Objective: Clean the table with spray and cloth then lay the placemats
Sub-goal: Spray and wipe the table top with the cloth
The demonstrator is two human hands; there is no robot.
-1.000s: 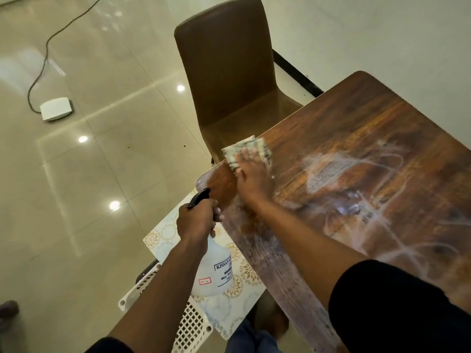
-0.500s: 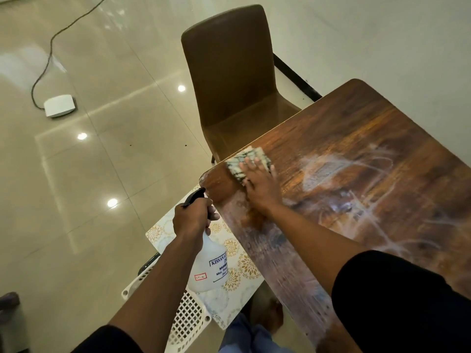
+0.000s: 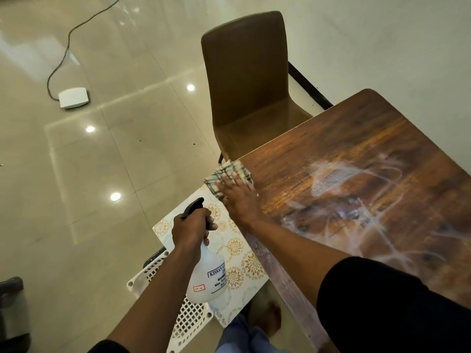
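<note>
Nearest: white perforated plastic basket (image 3: 188,317) on floor, patterned white-and-gold placemat (image 3: 237,253) lying across it beside table edge. Left hand (image 3: 192,229) above it, fingers curled round neck of translucent white spray bottle with black trigger (image 3: 206,276) — held clear of table. Right hand (image 3: 238,196) flat, fingers straight and slightly spread, pressing folded grey-checked cloth (image 3: 229,174) at corner of dark wooden table (image 3: 356,149) — wet white streaks across tabletop. Beyond: brown upholstered chair (image 3: 246,80), white box with cable (image 3: 74,98) on tiled floor.
</note>
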